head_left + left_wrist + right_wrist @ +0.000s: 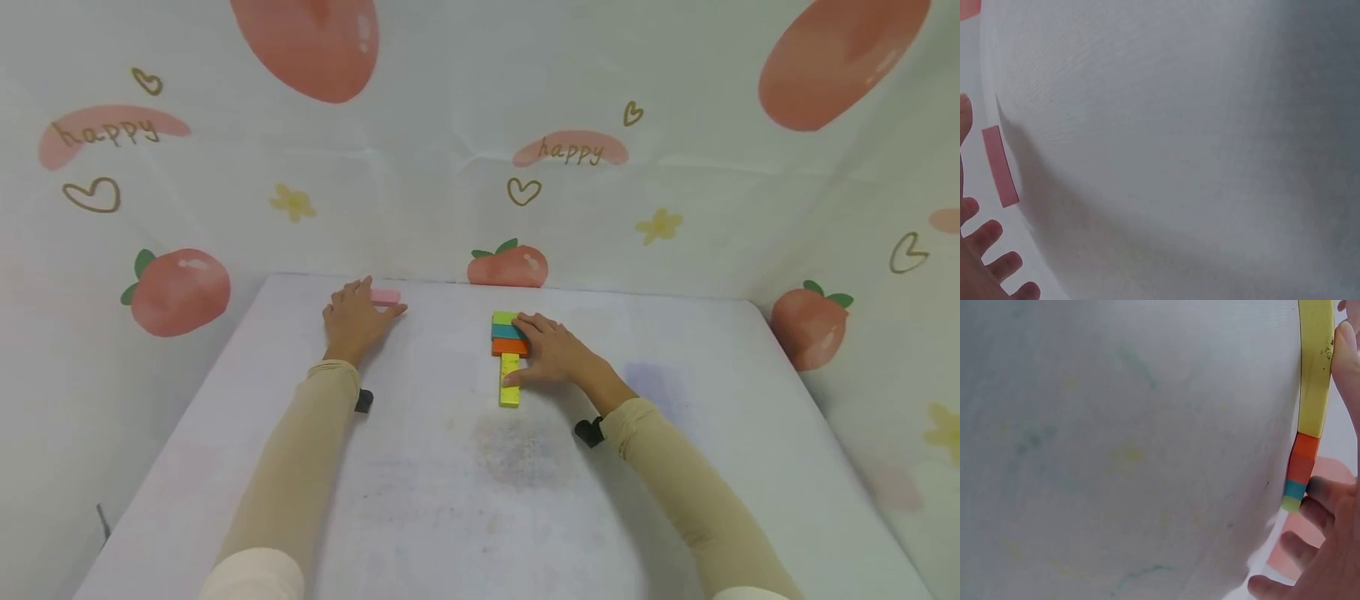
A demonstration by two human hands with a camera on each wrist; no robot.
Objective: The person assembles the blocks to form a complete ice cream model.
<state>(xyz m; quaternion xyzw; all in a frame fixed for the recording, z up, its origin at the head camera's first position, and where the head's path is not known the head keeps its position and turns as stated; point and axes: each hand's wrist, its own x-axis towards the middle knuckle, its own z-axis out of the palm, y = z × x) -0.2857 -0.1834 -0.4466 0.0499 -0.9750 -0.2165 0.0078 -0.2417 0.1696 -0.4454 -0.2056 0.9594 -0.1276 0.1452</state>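
Observation:
At the far left of the table, a pink block (386, 297) lies between the thumb and fingers of my left hand (352, 325). The left wrist view shows that same pink block (1000, 167) with spread fingers (1005, 265) apart from it. Near the middle, light green (502, 317), teal (506, 331) and orange (508, 347) blocks lie side by side crosswise. A long yellow block (510, 398) extends from the orange one toward me. My right hand (557, 354) rests beside them, its thumb at the yellow block and its fingertips (1317, 486) at the teal one.
The white tabletop (442, 483) has smudges in the middle and a bluish patch at right. A printed cloth (450, 125) with fruit and hearts hangs behind and along both sides. Dark wrist camera parts (589, 432) stick out under the sleeves.

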